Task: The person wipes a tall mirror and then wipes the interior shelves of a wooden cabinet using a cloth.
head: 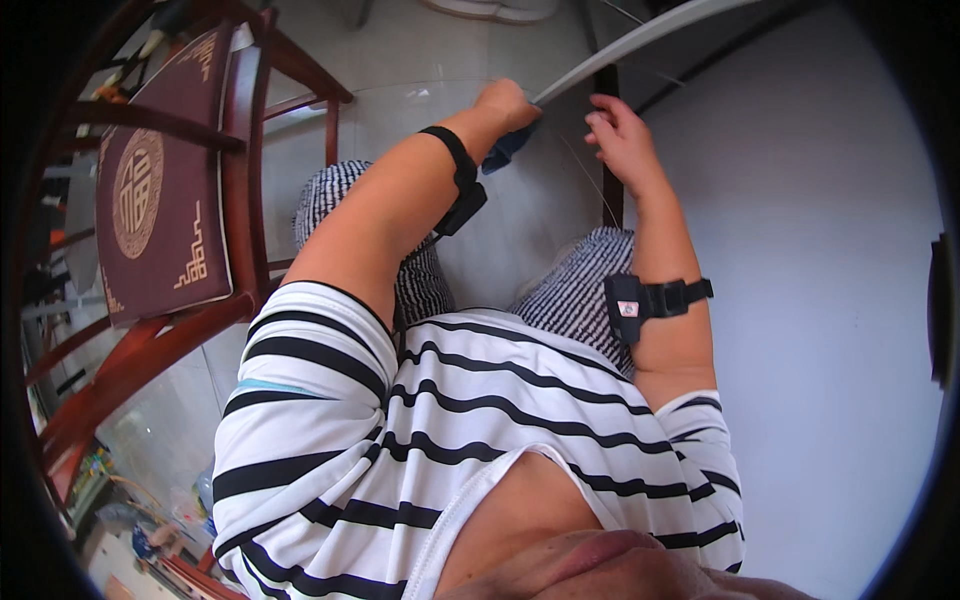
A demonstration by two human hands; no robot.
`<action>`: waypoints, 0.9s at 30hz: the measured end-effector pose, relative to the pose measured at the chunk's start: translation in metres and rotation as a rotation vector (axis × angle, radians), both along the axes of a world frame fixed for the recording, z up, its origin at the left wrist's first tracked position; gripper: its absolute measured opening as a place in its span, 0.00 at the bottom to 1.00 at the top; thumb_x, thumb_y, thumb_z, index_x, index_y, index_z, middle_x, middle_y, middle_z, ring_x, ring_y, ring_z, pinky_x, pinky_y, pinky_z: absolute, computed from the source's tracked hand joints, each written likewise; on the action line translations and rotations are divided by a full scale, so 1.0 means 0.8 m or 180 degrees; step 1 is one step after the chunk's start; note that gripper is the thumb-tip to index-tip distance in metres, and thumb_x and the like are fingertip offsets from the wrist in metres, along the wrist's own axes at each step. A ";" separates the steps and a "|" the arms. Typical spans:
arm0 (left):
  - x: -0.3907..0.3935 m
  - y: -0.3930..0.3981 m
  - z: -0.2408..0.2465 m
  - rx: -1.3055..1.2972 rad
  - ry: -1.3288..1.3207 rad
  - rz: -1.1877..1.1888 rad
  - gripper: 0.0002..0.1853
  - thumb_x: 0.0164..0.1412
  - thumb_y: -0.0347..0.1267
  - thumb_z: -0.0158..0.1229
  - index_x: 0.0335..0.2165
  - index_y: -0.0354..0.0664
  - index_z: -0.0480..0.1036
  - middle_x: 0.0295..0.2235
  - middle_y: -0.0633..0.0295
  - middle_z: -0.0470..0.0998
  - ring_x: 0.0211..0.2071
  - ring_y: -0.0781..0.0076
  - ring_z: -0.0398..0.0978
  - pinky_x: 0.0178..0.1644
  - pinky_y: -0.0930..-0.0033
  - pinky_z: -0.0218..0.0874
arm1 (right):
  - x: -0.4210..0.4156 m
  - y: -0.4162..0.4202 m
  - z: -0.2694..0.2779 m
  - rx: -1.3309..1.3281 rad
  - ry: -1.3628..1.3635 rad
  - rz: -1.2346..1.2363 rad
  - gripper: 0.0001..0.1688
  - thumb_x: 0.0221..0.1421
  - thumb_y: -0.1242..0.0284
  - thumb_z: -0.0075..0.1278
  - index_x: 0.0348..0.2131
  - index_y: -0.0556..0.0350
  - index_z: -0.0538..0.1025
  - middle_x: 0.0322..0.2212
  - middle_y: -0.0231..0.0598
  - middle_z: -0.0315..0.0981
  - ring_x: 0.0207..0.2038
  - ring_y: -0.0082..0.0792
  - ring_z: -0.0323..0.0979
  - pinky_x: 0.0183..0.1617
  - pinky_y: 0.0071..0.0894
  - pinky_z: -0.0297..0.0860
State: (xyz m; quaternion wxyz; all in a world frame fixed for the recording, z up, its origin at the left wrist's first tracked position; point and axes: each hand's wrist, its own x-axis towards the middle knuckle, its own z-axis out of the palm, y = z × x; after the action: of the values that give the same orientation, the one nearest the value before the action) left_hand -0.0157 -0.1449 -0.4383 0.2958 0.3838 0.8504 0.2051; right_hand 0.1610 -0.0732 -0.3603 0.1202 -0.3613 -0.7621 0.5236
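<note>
My left hand point(510, 105) is closed over a dark blue cloth point(508, 152), most of which hangs below the fingers. It meets the lower end of a long white edge strip point(622, 46), which rises to the upper right. To its right, my right hand point(624, 142) is raised with fingers loosely bent and apart, holding nothing. Behind that hand stands a dark upright post point(613, 196). A thin pale line runs down between the hands; I cannot tell whether it is a thread or a floor joint. Black strapped devices sit on both arms.
A red-brown wooden chair point(251, 172) with a maroon patterned cushion point(161, 187) stands close on my left. A large pale panel point(810, 262) fills my right side. Glossy light floor point(487, 225) lies between my knees. Loose items and bags point(142, 525) are behind the chair.
</note>
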 end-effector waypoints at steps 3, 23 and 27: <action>0.004 -0.006 0.035 -0.0281 -0.0767 -0.0019 0.30 0.42 0.48 0.64 0.34 0.29 0.73 0.31 0.51 0.76 0.30 0.62 0.74 0.36 0.66 0.66 | 0.007 0.007 -0.011 -0.0095 -0.0062 0.0044 0.23 0.54 0.71 0.47 0.50 0.59 0.66 0.30 0.36 0.71 0.30 0.26 0.71 0.34 0.25 0.68; 0.002 -0.039 0.162 0.1574 -0.1805 -0.0588 0.16 0.57 0.39 0.52 0.36 0.36 0.73 0.29 0.64 0.74 0.31 0.75 0.69 0.37 0.71 0.62 | 0.005 -0.030 0.030 -0.1457 0.1865 -0.0134 0.19 0.62 0.61 0.39 0.43 0.56 0.70 0.38 0.32 0.72 0.38 0.25 0.70 0.42 0.27 0.67; 0.006 -0.032 0.179 0.1538 -0.1221 -0.0821 0.16 0.59 0.39 0.50 0.36 0.36 0.73 0.29 0.63 0.74 0.30 0.75 0.68 0.37 0.71 0.62 | 0.000 -0.029 0.035 -0.1779 0.2436 -0.0508 0.17 0.62 0.64 0.40 0.42 0.57 0.71 0.37 0.32 0.72 0.39 0.25 0.70 0.45 0.27 0.67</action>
State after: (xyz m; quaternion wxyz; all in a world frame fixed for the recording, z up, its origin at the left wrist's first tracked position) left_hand -0.0108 -0.1706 -0.2953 0.3744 0.5017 0.6505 0.4301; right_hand 0.1607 -0.0963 -0.3323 0.3303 -0.2186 -0.4631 0.7929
